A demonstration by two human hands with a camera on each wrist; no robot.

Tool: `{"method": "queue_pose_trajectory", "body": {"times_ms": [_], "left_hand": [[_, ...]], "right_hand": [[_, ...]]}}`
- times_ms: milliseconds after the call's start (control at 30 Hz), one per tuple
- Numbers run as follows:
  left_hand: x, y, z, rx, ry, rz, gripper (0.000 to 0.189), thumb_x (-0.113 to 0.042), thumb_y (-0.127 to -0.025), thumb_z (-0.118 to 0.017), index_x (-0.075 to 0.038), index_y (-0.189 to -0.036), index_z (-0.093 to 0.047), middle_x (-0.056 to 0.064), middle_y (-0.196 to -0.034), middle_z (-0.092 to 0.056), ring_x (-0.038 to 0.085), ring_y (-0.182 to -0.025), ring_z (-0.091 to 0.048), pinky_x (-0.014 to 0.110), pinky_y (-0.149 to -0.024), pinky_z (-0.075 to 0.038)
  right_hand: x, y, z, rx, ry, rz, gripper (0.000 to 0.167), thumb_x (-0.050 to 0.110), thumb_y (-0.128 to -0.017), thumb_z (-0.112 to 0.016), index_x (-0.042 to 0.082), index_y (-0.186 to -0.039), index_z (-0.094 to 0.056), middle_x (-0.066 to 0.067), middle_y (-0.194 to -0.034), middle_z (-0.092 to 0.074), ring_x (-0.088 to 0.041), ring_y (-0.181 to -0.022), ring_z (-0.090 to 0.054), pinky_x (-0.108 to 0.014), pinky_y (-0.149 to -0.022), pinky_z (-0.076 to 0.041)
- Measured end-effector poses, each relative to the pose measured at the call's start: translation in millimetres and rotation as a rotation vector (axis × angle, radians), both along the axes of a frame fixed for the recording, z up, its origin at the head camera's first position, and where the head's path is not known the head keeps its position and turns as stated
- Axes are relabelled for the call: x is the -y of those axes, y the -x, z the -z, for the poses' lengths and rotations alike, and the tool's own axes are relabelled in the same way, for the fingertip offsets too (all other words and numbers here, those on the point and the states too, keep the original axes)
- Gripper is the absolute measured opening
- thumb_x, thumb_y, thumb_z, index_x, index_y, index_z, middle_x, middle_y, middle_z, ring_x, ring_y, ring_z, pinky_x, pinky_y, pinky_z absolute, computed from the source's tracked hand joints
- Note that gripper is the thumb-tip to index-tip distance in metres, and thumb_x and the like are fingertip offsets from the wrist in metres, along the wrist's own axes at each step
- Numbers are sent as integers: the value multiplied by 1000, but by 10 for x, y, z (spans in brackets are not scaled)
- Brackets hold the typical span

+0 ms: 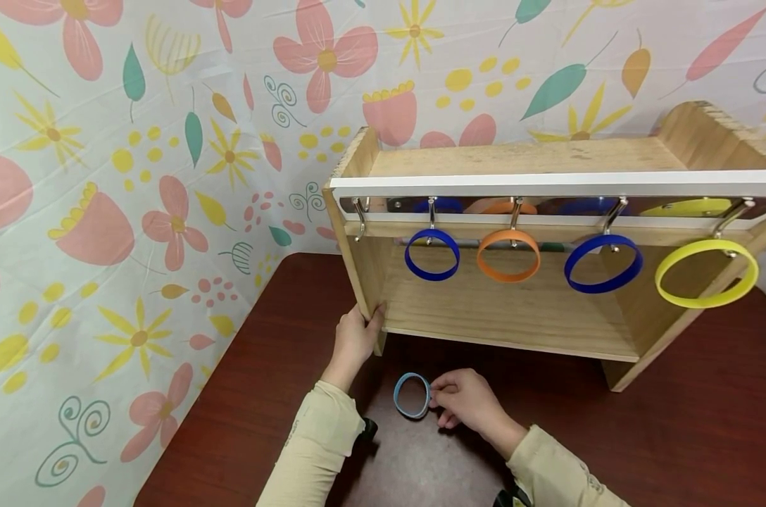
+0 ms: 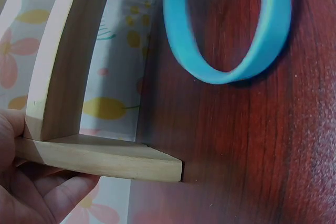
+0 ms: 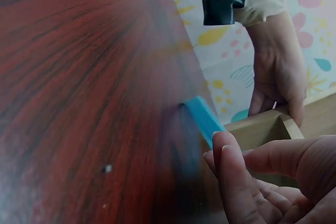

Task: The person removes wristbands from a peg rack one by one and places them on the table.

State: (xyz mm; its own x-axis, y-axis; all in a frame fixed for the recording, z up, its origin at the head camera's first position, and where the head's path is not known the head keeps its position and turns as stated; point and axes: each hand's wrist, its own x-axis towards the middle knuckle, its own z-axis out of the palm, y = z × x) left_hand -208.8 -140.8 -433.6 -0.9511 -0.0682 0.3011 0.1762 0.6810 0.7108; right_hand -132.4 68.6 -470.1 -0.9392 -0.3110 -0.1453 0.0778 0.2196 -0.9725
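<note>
My right hand (image 1: 468, 401) pinches the edge of a light blue wristband (image 3: 203, 118) between thumb and fingertips, close over the dark red table in front of a wooden shelf (image 1: 503, 310). In the left wrist view the wristband (image 2: 215, 76) appears large, its loop facing upward. My left hand (image 1: 353, 345) grips the lower part of the shelf's left side panel (image 2: 105, 163), thumb on the inner face and fingers behind the panel.
Metal hooks line the shelf's white front rail (image 1: 548, 182). From them hang a blue wristband (image 1: 432, 275), an orange one (image 1: 508, 277), another blue one (image 1: 601, 287) and a yellow one (image 1: 706, 303). The leftmost hook (image 1: 360, 220) is bare. A flower-printed cloth (image 1: 186, 211) covers the wall behind.
</note>
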Motion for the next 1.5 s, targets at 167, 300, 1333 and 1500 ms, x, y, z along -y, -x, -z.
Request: {"method": "queue_pose_trajectory", "body": {"times_ms": [167, 300, 1333, 1500], "left_hand": [[4, -1, 3, 15, 4, 2, 26, -29, -99, -59, -5, -104, -66, 11, -76, -68, 21, -64, -63, 34, -56, -51], [7, -3, 8, 14, 8, 5, 26, -29, -99, -59, -4, -105, -65, 11, -76, -68, 21, -64, -63, 34, -56, -51], [6, 6, 14, -4, 10, 3, 26, -28, -98, -60, -4, -105, -66, 11, -76, -68, 22, -64, -64, 35, -56, -51], [1, 7, 17, -1, 12, -5, 26, -30, -98, -60, -5, -103, -66, 9, -73, -67, 21, -63, -63, 35, -56, -50]], "right_hand": [[-40, -7, -16, -22, -39, 2, 18, -4, -88, -60, -13, -103, -65, -15, -76, -70, -21, -50, -63, -34, -48, -54], [-87, -17, -86, -33, -69, 0, 19, -3, -90, -62, -12, -106, -65, -14, -78, -70, -23, -52, -64, -34, -49, -54], [-369, -75, -990, -525, -20, 142, 30, 14, -95, -66, 8, -124, -65, -12, -100, -72, -15, -60, -66, -31, -56, -54], [-362, -67, -1107, -563, 3, 149, 30, 13, -95, -66, 8, -124, -65, -12, -100, -73, -15, -60, -66, -31, -56, -54]]}}
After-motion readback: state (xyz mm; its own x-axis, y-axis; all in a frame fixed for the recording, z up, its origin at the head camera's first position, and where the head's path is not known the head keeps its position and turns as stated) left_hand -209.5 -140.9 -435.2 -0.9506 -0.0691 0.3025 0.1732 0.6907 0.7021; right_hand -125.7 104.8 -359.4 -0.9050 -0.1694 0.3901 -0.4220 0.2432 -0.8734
